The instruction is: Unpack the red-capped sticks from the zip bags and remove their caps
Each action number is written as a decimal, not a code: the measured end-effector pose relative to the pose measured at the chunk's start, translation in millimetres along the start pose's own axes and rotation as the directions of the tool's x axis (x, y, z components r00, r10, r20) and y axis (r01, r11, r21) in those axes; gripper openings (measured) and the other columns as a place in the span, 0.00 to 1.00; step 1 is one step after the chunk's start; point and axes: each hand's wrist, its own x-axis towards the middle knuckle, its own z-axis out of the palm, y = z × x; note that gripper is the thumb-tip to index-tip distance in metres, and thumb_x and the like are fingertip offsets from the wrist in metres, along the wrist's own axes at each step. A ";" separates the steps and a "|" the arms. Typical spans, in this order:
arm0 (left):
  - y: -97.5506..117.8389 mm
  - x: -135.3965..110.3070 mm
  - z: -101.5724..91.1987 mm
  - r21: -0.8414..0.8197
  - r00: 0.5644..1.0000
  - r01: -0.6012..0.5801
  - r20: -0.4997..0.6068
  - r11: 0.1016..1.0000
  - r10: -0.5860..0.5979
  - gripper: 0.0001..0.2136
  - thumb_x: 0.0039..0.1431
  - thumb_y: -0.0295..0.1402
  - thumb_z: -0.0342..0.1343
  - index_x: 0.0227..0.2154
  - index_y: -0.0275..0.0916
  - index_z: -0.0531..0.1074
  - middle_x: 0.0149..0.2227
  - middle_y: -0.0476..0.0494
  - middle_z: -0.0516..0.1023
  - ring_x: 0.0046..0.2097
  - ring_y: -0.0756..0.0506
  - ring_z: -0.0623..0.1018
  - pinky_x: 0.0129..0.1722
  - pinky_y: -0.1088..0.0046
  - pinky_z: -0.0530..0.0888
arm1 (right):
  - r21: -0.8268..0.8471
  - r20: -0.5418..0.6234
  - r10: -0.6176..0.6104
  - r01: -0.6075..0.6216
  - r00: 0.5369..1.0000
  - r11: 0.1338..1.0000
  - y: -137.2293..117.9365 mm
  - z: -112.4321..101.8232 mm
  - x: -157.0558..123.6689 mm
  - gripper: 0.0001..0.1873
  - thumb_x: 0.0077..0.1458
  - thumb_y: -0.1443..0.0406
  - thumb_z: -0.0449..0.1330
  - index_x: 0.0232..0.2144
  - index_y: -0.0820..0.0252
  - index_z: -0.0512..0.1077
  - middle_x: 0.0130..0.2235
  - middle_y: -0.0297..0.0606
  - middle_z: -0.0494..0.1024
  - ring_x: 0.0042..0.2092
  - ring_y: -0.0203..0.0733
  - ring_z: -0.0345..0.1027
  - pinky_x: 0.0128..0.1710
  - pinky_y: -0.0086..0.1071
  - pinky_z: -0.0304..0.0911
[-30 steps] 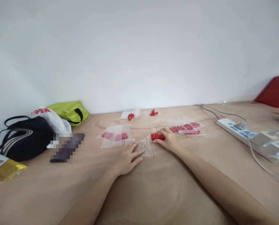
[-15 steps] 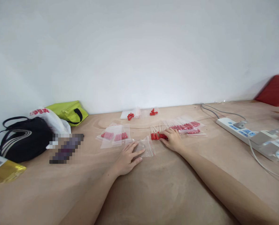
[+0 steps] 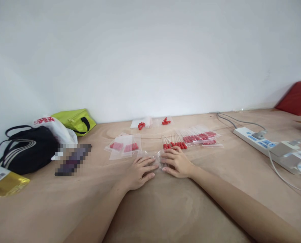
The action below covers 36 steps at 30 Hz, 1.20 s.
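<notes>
Left hand (image 3: 141, 170) palm down, fingers extended and slightly spread. Right hand (image 3: 178, 162) also palm down, fingers lightly bent, pointing inward (thumbs on the near side, both). Hands close together. Left forearm (image 3: 102, 206) and right forearm (image 3: 228, 194) bare, converging from the lower edge.

Under your left fingers (image 3: 148, 161) and right fingers (image 3: 169, 162), the clear, thin plastic bag (image 3: 147, 154) looks smooth, creased and glossy. Just beyond your right fingers, the slim sticks' rounded red ends (image 3: 182, 145) look like smooth, faintly shiny plastic. The brown, wood-grained tabletop (image 3: 153, 209) beneath has a soft sheen; well to their right, the long white power strip (image 3: 254, 137) is smooth, hard plastic.
</notes>
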 end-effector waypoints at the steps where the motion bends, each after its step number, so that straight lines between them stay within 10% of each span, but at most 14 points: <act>1: 1.3 0.3 -0.3 -0.001 0.999 0.009 -0.045 1.000 -0.009 0.16 0.59 0.43 0.44 0.49 0.52 0.65 0.52 0.49 0.69 0.53 0.44 0.66 0.54 0.56 0.57 | 0.014 0.011 0.002 -0.002 1.000 1.000 -0.1 0.5 -0.7 0.15 0.54 0.56 0.52 0.40 0.53 0.72 0.44 0.39 0.74 0.49 0.46 0.59 0.50 0.46 0.45; 9: -6.1 5.1 10.9 -0.109 0.913 0.083 -0.391 0.991 -0.120 0.11 0.58 0.36 0.46 0.38 0.41 0.70 0.41 0.43 0.72 0.45 0.45 0.70 0.47 0.65 0.65 | 0.165 0.057 -0.031 0.021 0.998 0.986 6.0 3.0 -5.6 0.12 0.51 0.57 0.56 0.37 0.54 0.73 0.42 0.36 0.75 0.46 0.41 0.64 0.49 0.40 0.49; 20: -16.7 13.0 8.3 -0.224 0.860 0.360 -0.296 0.906 -0.416 0.08 0.49 0.37 0.52 0.23 0.39 0.68 0.23 0.50 0.71 0.28 0.49 0.71 0.29 0.74 0.65 | 0.202 0.047 -0.054 0.044 0.997 0.978 5.1 7.5 -6.1 0.14 0.53 0.60 0.54 0.41 0.57 0.71 0.47 0.41 0.70 0.48 0.42 0.63 0.47 0.39 0.56; 22: -20.6 13.1 -0.4 -0.245 0.768 0.435 -0.401 0.866 -0.499 0.08 0.51 0.38 0.51 0.24 0.39 0.68 0.25 0.50 0.72 0.28 0.49 0.71 0.30 0.74 0.65 | 0.174 0.013 -0.018 0.016 1.000 0.985 5.1 7.8 -6.9 0.15 0.53 0.60 0.54 0.41 0.58 0.71 0.48 0.43 0.69 0.48 0.43 0.62 0.47 0.39 0.58; 27: -53.6 12.3 -30.1 -0.300 0.341 0.786 -0.520 0.541 -0.783 0.08 0.51 0.39 0.50 0.29 0.41 0.68 0.29 0.48 0.75 0.36 0.42 0.73 0.39 0.65 0.63 | 0.143 0.002 0.000 0.000 1.000 0.990 5.5 7.6 -6.7 0.13 0.53 0.60 0.54 0.39 0.58 0.72 0.47 0.44 0.68 0.45 0.42 0.63 0.45 0.39 0.59; 31: -72.9 8.9 -37.0 -0.230 0.245 0.863 -0.588 0.450 -0.771 0.12 0.50 0.39 0.51 0.35 0.38 0.67 0.37 0.40 0.75 0.44 0.36 0.71 0.43 0.57 0.60 | 0.145 0.015 0.008 -0.010 1.000 0.989 4.7 7.3 -6.1 0.12 0.53 0.60 0.54 0.37 0.58 0.72 0.47 0.44 0.67 0.44 0.42 0.63 0.45 0.39 0.60; 33: -70.8 8.1 -35.3 -0.126 0.292 0.847 -0.702 0.517 -0.649 0.14 0.51 0.41 0.50 0.38 0.37 0.67 0.41 0.37 0.73 0.46 0.35 0.68 0.42 0.57 0.60 | 0.144 0.016 0.009 -0.012 1.000 0.989 4.4 7.2 -6.0 0.12 0.52 0.60 0.55 0.37 0.59 0.72 0.47 0.44 0.67 0.44 0.42 0.63 0.45 0.39 0.59; 36: -57.9 10.1 -31.9 0.178 0.644 0.620 -0.672 0.764 -0.365 0.10 0.52 0.39 0.49 0.33 0.40 0.70 0.40 0.40 0.72 0.44 0.39 0.69 0.42 0.61 0.61 | 0.139 0.016 0.004 -0.006 1.000 0.990 4.7 7.4 -6.1 0.12 0.52 0.60 0.55 0.37 0.58 0.72 0.47 0.44 0.67 0.44 0.42 0.63 0.45 0.39 0.59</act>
